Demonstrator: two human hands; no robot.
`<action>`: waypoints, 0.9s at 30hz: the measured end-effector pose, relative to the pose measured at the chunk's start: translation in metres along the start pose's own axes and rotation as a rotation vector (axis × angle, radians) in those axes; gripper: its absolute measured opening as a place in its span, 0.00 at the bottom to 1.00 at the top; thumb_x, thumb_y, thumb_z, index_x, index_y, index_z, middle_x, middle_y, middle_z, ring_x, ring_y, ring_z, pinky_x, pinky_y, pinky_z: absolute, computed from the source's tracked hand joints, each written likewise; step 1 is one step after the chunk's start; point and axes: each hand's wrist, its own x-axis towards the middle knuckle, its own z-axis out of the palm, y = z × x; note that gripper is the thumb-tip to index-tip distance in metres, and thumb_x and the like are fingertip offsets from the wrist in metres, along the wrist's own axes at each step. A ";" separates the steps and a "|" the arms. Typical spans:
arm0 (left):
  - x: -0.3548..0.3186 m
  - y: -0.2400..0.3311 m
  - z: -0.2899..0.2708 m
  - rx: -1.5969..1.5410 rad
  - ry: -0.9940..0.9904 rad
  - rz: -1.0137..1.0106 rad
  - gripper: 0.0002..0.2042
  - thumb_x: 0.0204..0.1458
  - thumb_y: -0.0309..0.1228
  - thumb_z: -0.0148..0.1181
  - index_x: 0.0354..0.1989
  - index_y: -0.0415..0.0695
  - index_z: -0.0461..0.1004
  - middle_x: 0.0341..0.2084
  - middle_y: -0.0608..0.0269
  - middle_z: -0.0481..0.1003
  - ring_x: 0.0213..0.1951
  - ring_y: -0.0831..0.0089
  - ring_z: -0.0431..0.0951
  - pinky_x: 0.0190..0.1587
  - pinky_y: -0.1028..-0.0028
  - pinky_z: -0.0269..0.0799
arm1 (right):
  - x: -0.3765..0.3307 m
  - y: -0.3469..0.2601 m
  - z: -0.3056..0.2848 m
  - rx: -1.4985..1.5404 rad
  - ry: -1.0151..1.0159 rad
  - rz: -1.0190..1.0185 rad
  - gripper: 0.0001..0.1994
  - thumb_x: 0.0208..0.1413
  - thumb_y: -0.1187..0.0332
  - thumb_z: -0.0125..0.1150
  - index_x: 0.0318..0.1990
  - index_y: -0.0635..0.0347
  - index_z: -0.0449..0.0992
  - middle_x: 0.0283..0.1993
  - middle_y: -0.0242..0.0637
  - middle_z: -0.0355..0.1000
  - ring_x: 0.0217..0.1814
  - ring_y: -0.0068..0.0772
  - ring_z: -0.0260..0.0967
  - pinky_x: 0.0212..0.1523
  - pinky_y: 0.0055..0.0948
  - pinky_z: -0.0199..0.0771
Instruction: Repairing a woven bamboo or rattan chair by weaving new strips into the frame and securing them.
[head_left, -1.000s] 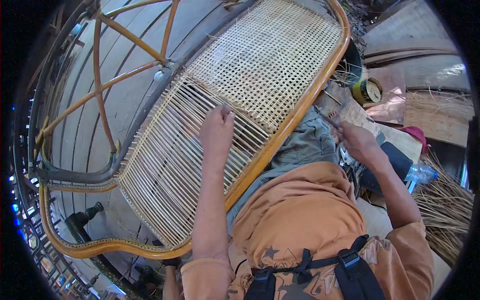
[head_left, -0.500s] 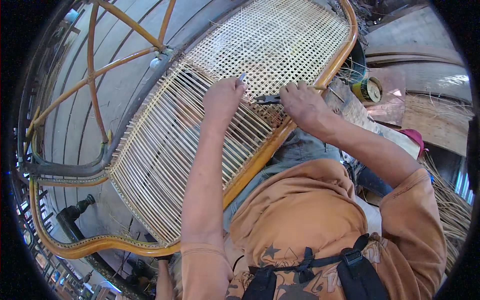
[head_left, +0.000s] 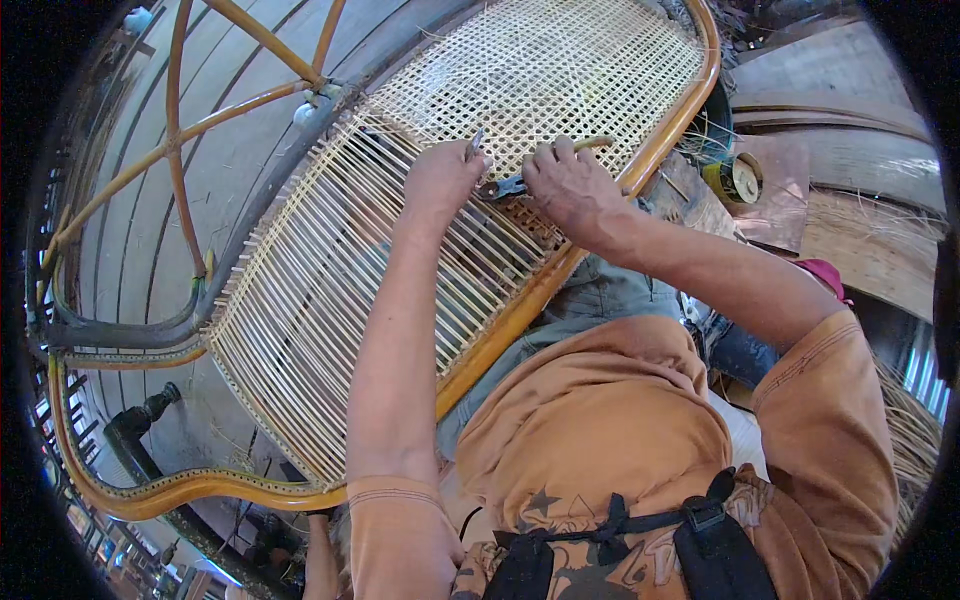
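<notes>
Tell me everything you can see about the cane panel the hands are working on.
The cane panel is a long, pale straw-coloured sheet stretched in a curved, glossy orange-brown frame, lying tilted across the person's lap. Its far part is woven into an open square mesh; the near part holds only parallel strands, not yet crossed. The left hand and right hand rest on it where mesh meets bare strands, with a small dark metal tool between them. Loose strand ends stick out at the far edge.

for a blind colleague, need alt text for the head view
Both hands work at a half-woven cane panel in a curved rattan frame: the left hand and right hand meet over a small metal tool.
</notes>
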 end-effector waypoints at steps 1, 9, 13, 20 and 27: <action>0.000 0.001 -0.001 -0.002 -0.002 -0.001 0.16 0.47 0.43 0.58 0.33 0.42 0.77 0.27 0.49 0.76 0.33 0.55 0.76 0.37 0.62 0.70 | 0.001 0.001 0.001 -0.032 0.049 -0.011 0.12 0.49 0.69 0.51 0.41 0.63 0.68 0.39 0.40 0.66 0.46 0.37 0.64 0.41 0.33 0.69; 0.010 -0.002 -0.005 -0.028 -0.148 -0.027 0.15 0.47 0.42 0.57 0.32 0.42 0.77 0.28 0.48 0.76 0.33 0.54 0.76 0.38 0.60 0.70 | 0.035 0.020 -0.032 -0.032 -0.207 -0.289 0.07 0.48 0.69 0.53 0.33 0.61 0.74 0.34 0.38 0.71 0.39 0.35 0.71 0.35 0.32 0.70; 0.011 -0.002 -0.011 -0.050 -0.187 -0.036 0.14 0.46 0.41 0.58 0.32 0.41 0.77 0.27 0.48 0.76 0.32 0.54 0.76 0.37 0.60 0.70 | 0.061 0.020 -0.052 -0.063 -0.327 -0.487 0.05 0.45 0.71 0.55 0.26 0.59 0.77 0.28 0.37 0.74 0.33 0.36 0.74 0.31 0.34 0.73; 0.027 -0.002 -0.017 -0.055 -0.301 -0.086 0.15 0.45 0.41 0.60 0.27 0.40 0.77 0.20 0.48 0.75 0.25 0.56 0.76 0.33 0.62 0.70 | 0.088 0.017 -0.071 -0.134 -0.493 -0.647 0.04 0.42 0.69 0.58 0.23 0.57 0.78 0.24 0.33 0.74 0.29 0.33 0.75 0.26 0.32 0.71; 0.039 -0.044 0.004 -0.286 -0.250 -0.080 0.16 0.42 0.41 0.58 0.22 0.37 0.76 0.14 0.53 0.74 0.17 0.64 0.74 0.27 0.67 0.71 | 0.098 -0.005 -0.094 -0.178 -0.568 -0.674 0.06 0.43 0.68 0.61 0.28 0.58 0.78 0.30 0.33 0.75 0.34 0.32 0.74 0.27 0.36 0.73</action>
